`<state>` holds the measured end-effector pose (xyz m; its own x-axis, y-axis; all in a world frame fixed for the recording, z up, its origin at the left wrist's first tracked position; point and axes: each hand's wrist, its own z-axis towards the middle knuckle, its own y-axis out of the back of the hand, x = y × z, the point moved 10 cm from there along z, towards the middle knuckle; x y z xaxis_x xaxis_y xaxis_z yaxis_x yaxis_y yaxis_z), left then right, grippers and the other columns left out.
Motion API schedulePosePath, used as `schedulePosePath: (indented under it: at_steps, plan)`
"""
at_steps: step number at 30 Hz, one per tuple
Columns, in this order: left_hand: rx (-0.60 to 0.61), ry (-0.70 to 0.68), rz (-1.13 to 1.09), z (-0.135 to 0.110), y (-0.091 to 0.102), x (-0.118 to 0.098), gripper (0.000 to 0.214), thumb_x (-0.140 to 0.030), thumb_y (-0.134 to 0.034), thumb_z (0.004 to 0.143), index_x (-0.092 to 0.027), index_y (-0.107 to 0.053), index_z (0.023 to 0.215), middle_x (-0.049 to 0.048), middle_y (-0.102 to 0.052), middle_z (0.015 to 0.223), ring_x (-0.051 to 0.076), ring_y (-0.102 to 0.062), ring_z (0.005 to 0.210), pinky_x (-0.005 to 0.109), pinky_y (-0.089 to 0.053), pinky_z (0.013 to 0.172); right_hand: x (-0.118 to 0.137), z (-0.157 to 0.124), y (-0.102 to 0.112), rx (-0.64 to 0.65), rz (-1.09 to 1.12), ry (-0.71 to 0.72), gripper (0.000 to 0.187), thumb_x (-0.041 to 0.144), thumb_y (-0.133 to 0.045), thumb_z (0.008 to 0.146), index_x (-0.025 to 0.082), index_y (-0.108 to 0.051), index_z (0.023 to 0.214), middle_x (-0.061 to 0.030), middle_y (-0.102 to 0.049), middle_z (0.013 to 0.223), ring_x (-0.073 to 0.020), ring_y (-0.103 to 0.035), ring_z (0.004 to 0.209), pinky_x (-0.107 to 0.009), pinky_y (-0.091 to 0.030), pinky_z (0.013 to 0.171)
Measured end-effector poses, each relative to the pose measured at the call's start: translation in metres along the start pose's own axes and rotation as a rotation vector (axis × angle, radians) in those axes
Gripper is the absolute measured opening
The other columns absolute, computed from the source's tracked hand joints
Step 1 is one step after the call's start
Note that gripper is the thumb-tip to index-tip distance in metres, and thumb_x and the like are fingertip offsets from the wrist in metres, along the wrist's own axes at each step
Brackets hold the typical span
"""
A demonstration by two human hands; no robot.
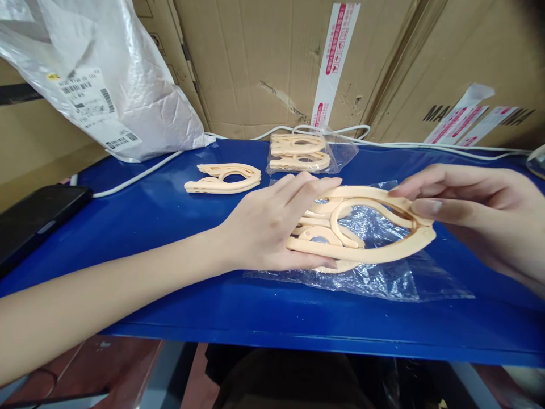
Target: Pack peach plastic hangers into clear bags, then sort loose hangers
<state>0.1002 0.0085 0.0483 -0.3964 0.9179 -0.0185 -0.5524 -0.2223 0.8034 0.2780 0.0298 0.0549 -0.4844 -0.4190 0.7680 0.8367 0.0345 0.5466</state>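
My left hand (272, 221) grips the left end of a stack of peach plastic folding hangers (361, 250), thumb under and fingers over the top. My right hand (472, 210) pinches the right end of the same stack with its fingertips. The stack is held just above a clear plastic bag (395, 278) that lies flat on the blue table (170, 227). Farther back, a loose folded hanger (223, 177) lies on the table, and a bagged pack of hangers (300, 152) sits behind it to the right.
A crumpled white plastic mailer (106, 79) with labels lies at the back left. Cardboard boxes (264, 57) form a wall behind the table. A white cable (140, 176) runs along the back edge. A dark phone-like slab (34, 218) lies at the far left.
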Motion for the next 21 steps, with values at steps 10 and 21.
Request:
schedulePosePath:
  at_steps: [10,21]
  plan:
    - [0.064,0.012,0.023,0.0,-0.006,0.002,0.076,-0.059,-0.067,0.084,-0.01,-0.045,0.138,0.0143,-0.063,0.13,0.024,-0.061,0.116,0.037,-0.051,0.098,0.042,-0.018,-0.036,0.185,-0.691,0.457,0.053,0.054,-0.055,0.091,0.032,-0.047,0.139,-0.0051,-0.066,0.124,-0.0284,-0.066,0.105,-0.042,-0.056,0.083]
    - [0.087,-0.012,0.002,0.0,-0.007,-0.006,0.068,-0.056,-0.067,0.086,-0.011,-0.05,0.135,0.0135,-0.064,0.132,0.024,-0.059,0.124,0.037,-0.051,0.102,0.046,-0.026,-0.057,0.26,-0.772,0.579,0.06,0.056,-0.054,0.092,0.031,-0.037,0.144,-0.0103,-0.06,0.137,-0.0321,-0.061,0.118,-0.049,-0.052,0.09]
